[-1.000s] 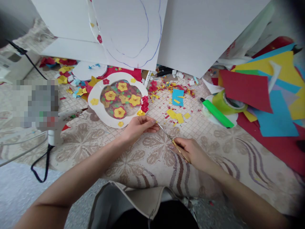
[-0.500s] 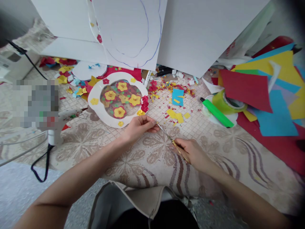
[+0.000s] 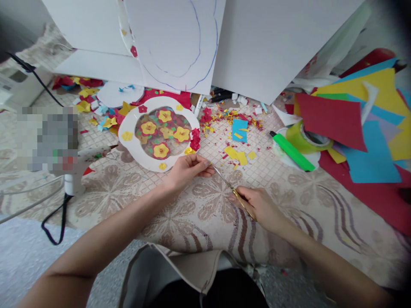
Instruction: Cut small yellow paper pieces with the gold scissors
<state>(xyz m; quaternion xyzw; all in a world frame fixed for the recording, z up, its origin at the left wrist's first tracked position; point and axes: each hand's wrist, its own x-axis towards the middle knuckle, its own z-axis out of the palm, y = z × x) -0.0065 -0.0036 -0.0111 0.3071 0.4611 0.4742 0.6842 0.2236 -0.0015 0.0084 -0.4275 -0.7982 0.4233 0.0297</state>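
Observation:
My right hand is closed around a pair of scissors with gold handles; their blades point up and left. The blade tips meet the fingertips of my left hand, which pinch a tiny yellow piece of paper, mostly hidden. Just beyond my left hand lies a white scalloped frame with a clear middle, decorated with yellow and red paper flowers. Yellow paper pieces and a blue paper piece rest past the scissors among tiny clippings.
A glue gun with cables stands at the left. White boards lean at the back. At the right are a green marker, a roll of green tape and coloured paper sheets. A patterned cloth covers the table.
Hardly anything differs. The scissors' handles and my right fingers have shifted very slightly; my left hand stays in place.

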